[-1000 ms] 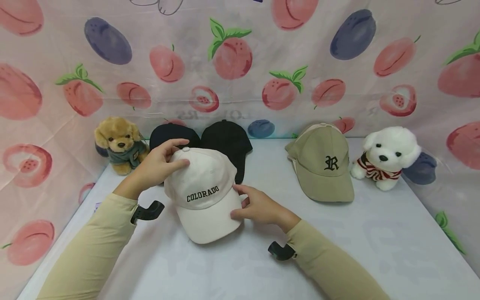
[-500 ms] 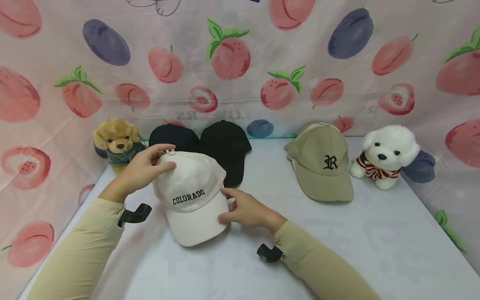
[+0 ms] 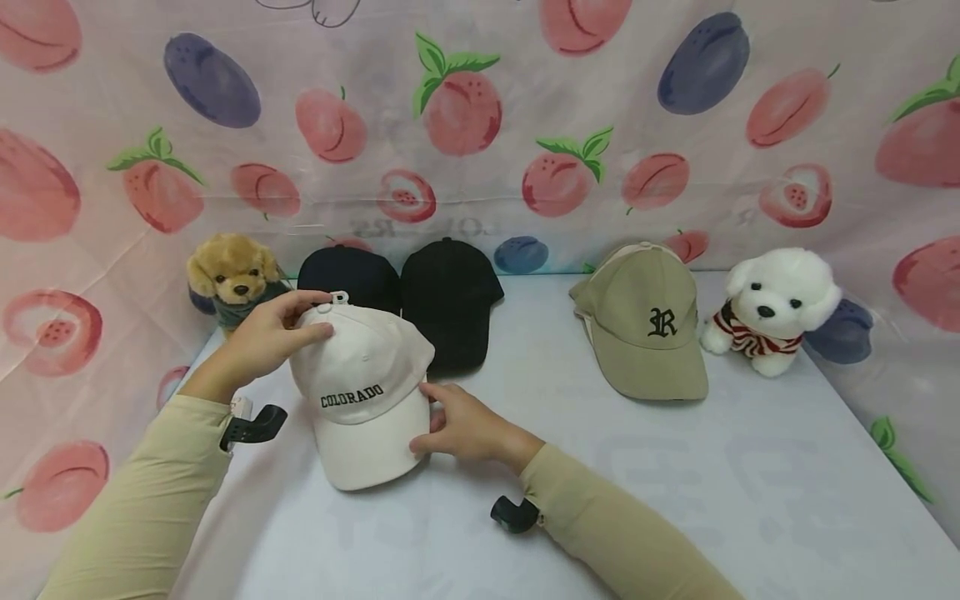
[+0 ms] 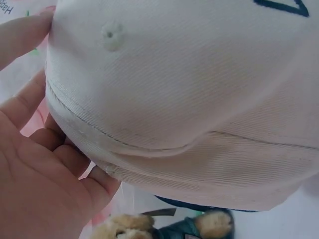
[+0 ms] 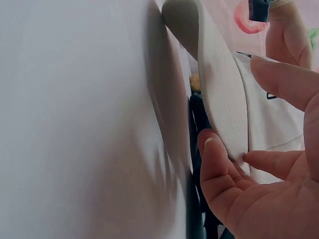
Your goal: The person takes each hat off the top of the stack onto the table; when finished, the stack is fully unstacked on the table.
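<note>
A cream baseball cap (image 3: 356, 354) with dark COLORADO lettering is held between both hands, its brim facing me. At the top left of the crown, my left hand (image 3: 270, 337) grips the cap with thumb in front and fingers behind. My right hand (image 3: 474, 425) pinches the right side of the brim. In the left wrist view, curled fingers of the left hand (image 4: 55, 164) reach behind the cap's fabric (image 4: 164, 84). The right wrist view has the brim (image 5: 224, 94) between thumb and fingers of the right hand (image 5: 269, 194), apart from the white tabletop (image 5: 65, 119).
Behind the cream cap stand a navy cap (image 3: 348, 275) and a black cap (image 3: 450, 308). A plush brown dog (image 3: 236, 271) sits at the back left. Khaki caps (image 3: 637, 325), stacked, and a plush white dog (image 3: 780, 300) are at the right. A fruit-print cloth (image 3: 480, 183) hangs behind.
Both hands have carried the cream cap to the left and slightly toward me. More of the black cap now shows. The other caps and plush dogs stay put.
</note>
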The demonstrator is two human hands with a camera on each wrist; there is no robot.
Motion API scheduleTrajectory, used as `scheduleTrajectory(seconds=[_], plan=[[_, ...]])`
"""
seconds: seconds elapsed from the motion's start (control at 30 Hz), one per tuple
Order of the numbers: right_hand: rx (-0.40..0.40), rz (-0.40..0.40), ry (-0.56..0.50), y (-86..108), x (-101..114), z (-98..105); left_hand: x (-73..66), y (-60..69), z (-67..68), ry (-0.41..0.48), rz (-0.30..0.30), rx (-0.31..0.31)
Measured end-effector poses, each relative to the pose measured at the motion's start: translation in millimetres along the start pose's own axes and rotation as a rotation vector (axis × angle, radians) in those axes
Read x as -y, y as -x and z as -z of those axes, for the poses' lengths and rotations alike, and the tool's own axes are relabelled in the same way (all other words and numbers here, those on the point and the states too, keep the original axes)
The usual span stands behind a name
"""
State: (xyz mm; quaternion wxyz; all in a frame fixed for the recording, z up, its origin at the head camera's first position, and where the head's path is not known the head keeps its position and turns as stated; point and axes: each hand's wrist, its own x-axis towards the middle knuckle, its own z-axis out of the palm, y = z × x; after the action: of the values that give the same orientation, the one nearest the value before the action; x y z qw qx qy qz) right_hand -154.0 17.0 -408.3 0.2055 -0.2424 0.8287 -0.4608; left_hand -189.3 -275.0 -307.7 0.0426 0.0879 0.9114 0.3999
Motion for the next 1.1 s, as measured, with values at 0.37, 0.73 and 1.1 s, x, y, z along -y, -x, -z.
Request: scheduleTrajectory(seconds=[0.37,0.73,1.1], plan=[[0.023,0.003,-0.001,-10.1,8,-14,5.8,-2.5,8.8,0.000,0.022,0.009],[0.048,0.015,-0.031,-20.7,17,-30,21.0,-6.6,16.1,-0.028,0.016,-0.016],[0.066,-0.008,-0.069,-34.4,22,-48,30.3,-13.6,22.9,-0.043,0.030,0.006]])
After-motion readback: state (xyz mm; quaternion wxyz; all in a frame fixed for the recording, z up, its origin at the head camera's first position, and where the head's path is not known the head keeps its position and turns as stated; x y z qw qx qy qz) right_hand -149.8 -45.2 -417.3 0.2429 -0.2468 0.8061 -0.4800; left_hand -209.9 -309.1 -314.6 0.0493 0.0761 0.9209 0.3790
